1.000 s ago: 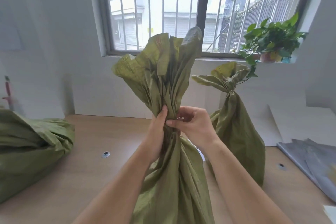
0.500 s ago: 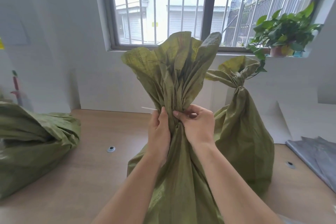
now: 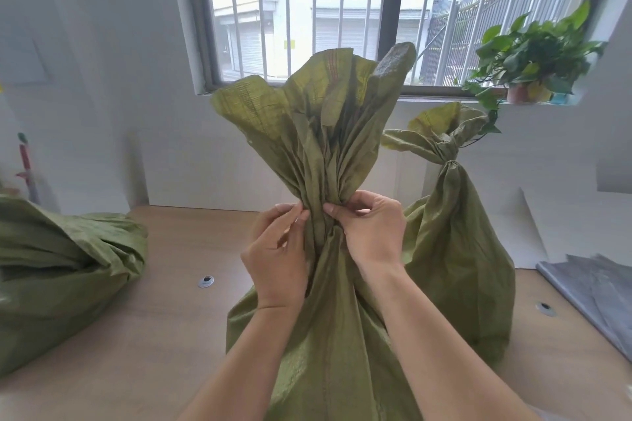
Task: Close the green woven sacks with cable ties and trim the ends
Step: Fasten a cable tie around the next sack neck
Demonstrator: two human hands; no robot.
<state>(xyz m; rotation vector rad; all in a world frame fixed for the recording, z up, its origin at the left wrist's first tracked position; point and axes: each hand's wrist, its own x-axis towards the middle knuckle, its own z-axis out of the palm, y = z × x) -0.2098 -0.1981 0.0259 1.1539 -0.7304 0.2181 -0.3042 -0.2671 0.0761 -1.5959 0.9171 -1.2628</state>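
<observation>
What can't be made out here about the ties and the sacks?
Head view only:
- Front sack: any tie at its gathered neck is hidden by the left hand, the right hand and fabric folds, so I cannot tell whether it is threaded or tight.
- Rear sack: the band at its neck is too small to show a trimmed end.
- Left sack: cut off by the frame's left edge, so I cannot tell whether it is tied.

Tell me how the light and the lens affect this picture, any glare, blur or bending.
Head view: daylight from the window backlights the scene, the street outside partly washed out; the fanned top of the front sack glows yellow-green; the wide-angle lens tilts the window bars outward; left hand and right hand look sharp, the sack at the left edge softer.
</observation>
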